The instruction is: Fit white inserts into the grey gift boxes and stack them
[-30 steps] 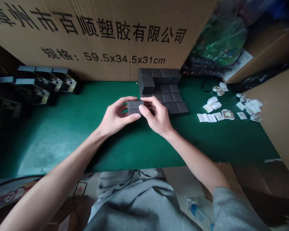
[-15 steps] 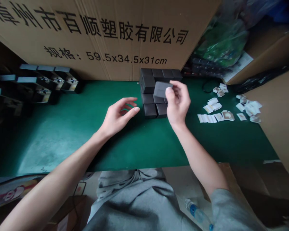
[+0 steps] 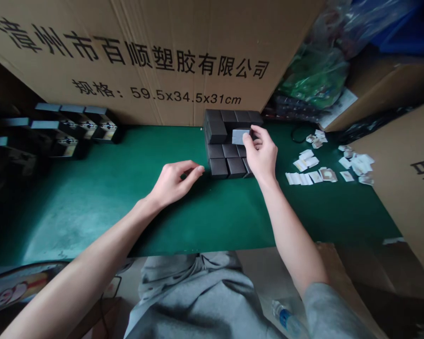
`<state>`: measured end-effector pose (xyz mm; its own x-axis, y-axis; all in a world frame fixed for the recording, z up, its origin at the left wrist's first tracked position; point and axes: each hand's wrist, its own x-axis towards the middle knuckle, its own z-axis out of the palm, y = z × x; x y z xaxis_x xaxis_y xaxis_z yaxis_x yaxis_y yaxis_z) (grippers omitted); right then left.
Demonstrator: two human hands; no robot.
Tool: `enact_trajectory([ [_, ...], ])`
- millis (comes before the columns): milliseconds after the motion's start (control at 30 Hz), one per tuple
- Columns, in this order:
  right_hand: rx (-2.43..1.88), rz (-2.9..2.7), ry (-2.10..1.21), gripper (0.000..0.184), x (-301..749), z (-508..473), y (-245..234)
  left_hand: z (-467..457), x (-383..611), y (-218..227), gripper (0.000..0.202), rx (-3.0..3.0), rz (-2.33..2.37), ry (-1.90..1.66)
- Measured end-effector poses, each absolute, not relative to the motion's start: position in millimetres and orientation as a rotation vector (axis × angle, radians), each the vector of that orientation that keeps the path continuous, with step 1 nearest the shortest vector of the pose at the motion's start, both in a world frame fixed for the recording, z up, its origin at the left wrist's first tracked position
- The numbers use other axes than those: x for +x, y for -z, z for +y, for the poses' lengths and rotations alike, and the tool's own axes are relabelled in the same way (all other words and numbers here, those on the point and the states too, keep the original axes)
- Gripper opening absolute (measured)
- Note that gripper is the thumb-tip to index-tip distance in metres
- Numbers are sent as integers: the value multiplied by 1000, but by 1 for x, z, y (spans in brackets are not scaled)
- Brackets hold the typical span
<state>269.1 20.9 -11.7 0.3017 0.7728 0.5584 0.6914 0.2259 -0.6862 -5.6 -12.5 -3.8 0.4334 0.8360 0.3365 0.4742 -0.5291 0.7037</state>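
Note:
My right hand (image 3: pixel 263 153) grips a small dark box (image 3: pixel 239 137) between thumb and fingers. The box's top face looks pale grey in the light, and it is held over a stack of black boxes (image 3: pixel 217 168). The hand hides part of the stack's right side. Left of the stack, my left hand (image 3: pixel 176 181) is a little above the table, thumb and forefinger tips together. Nothing shows between those fingers. Its fingertips are apart from the nearest black box.
A green table (image 3: pixel 155 226) lies below, with a large printed cardboard carton (image 3: pixel 155 23) behind. Several open black boxes (image 3: pixel 104 123) stand at the left. Small white pieces (image 3: pixel 300 179) are spread at the right, near another carton (image 3: pixel 406 188) and plastic bags (image 3: pixel 314 80).
The box in my right hand has tilted, and its top now catches the light. My left thumb and forefinger have closed together. The whole view has shifted slightly.

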Motion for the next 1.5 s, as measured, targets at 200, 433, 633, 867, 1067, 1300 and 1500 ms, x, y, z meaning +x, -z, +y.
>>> enact_trajectory([
  [200, -1387, -1482, -204, 29, 266, 19, 11, -11, -4, 6, 36, 2299, 926, -850],
  [433, -1334, -1564, -139, 27, 264, 15, 7, -10, -3, 17, 43, 2441, 851, -863],
  [633, -1334, -1644, -190, 37, 261, 14, 7, -9, -3, 19, 42, 2515, 853, -856],
  [867, -1402, -1759, -198, 44, 259, 11, 3, -11, -3, 15, 43, 2485, 895, -808],
  [1067, -1425, -1802, -110, 45, 260, 13, 5, -11, -1, 18, 51, 2513, 892, -793],
  [1300, -1371, -1703, 49, 38, 252, 17, 8, -10, 9, 21, 45, 2547, 924, -851],
  [1500, -1332, -1595, 113, 38, 254, 15, -1, -12, 9, 20, 50, 2495, 1081, -935],
])
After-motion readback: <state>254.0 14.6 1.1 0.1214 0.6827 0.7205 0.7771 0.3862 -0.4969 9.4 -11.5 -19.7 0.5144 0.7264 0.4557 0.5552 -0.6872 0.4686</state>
